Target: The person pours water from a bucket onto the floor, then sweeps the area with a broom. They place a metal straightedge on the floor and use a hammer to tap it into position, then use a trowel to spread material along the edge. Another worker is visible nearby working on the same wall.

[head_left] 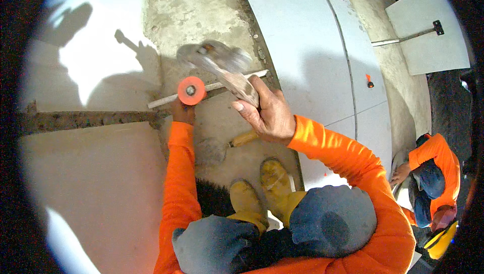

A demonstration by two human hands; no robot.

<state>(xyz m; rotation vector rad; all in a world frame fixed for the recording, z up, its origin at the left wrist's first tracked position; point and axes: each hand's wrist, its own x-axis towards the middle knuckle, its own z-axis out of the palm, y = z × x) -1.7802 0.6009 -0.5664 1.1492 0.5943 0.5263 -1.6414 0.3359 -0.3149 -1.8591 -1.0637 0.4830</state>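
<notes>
My left hand is closed around a chisel, mostly hidden under its round orange guard. The chisel's metal top end points up toward me, and its blade is out of sight below. My right hand grips the light handle of a hammer. The hammer's head is smeared by motion and hangs just above and to the right of the guard. Beneath the tools, a pale thin strip lies slantwise across the rough concrete floor.
Large pale tiles with orange clips lie to the right; another tile lies left, beside a dirt-filled gap. A yellowish stick and a dark bristly thing are near my yellow boots. A co-worker crouches at right.
</notes>
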